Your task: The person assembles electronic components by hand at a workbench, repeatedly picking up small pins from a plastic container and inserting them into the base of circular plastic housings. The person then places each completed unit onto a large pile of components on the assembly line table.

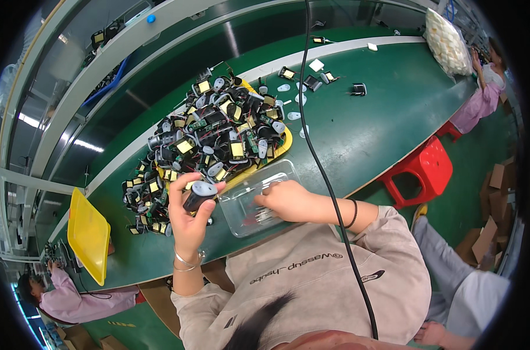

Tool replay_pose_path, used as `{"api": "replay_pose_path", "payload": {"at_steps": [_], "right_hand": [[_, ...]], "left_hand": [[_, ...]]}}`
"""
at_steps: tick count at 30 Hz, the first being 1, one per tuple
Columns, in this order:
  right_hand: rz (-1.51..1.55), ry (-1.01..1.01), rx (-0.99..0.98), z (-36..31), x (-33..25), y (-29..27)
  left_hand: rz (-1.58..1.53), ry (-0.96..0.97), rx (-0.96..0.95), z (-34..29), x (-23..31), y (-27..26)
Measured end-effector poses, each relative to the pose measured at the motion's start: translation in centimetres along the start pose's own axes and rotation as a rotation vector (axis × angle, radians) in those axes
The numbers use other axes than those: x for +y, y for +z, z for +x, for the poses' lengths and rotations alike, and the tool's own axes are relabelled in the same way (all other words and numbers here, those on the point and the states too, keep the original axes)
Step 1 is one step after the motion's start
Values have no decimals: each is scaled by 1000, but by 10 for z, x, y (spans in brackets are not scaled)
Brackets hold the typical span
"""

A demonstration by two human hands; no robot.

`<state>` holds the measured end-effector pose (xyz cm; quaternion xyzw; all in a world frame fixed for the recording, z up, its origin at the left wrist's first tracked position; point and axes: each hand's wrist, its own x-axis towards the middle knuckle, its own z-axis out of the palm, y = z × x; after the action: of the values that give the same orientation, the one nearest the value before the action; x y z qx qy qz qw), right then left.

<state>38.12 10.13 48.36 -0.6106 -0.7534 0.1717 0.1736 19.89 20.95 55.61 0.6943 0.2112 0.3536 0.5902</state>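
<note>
Between the thumb and fingers of my left hand is a small black device with a grey oval top, held up near the pile. My right hand reaches into a clear plastic tray, its fingers closed over a bunch of thin pale pieces. What the fingertips pinch, if anything, is hidden. Beyond both hands a large heap of similar black devices with grey tops, yellowish pads and bits of green circuit board covers a yellow tray.
Loose grey oval caps and a few black units lie right of the heap. A black cable hangs across the view. A yellow tray stands at left, a white bag far right, and a red stool beside the table.
</note>
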Motion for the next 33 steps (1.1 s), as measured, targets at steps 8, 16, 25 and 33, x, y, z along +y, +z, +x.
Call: {"api": "replay_pose_path", "payload": {"at_steps": [8, 16, 25, 33], "right_hand": [[-114, -72, -203, 23, 9, 0], [248, 22, -4, 20, 4, -35], [680, -16, 154, 16, 1, -61], [1171, -811, 591, -47, 37, -143]], "left_hand": [[-29, 123, -33, 12, -8, -26], [250, 200, -36, 34, -8, -28], [103, 80, -34, 41, -11, -30], [70, 56, 16, 32, 4, -51]]}}
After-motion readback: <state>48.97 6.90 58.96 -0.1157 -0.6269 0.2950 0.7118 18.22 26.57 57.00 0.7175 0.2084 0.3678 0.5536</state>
